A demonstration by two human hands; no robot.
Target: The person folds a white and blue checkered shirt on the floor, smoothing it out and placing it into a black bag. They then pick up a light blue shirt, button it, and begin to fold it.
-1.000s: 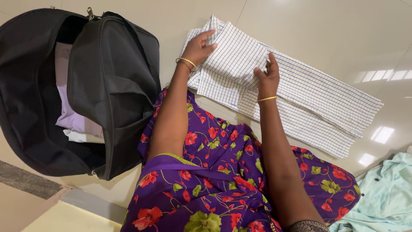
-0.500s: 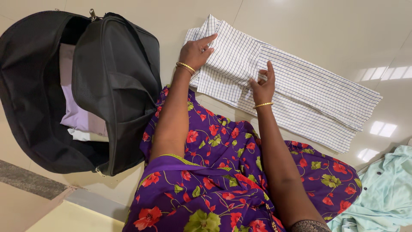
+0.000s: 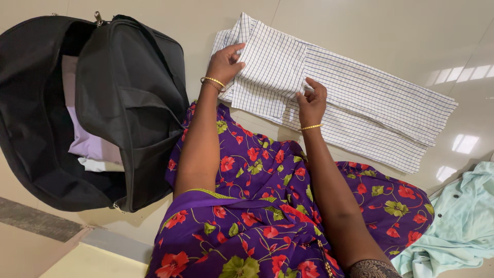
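An open black bag [image 3: 123,103] holds folded pale clothes [image 3: 87,144]; a mint-green garment [image 3: 458,226] lies crumpled on the glossy floor [image 3: 370,31].

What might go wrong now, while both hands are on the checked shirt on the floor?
1. The checked shirt lies on a glossy floor; it may slide as the left hand and right hand press it, spoiling the fold.
2. The pale green garment lies close by and could get caught up with it.
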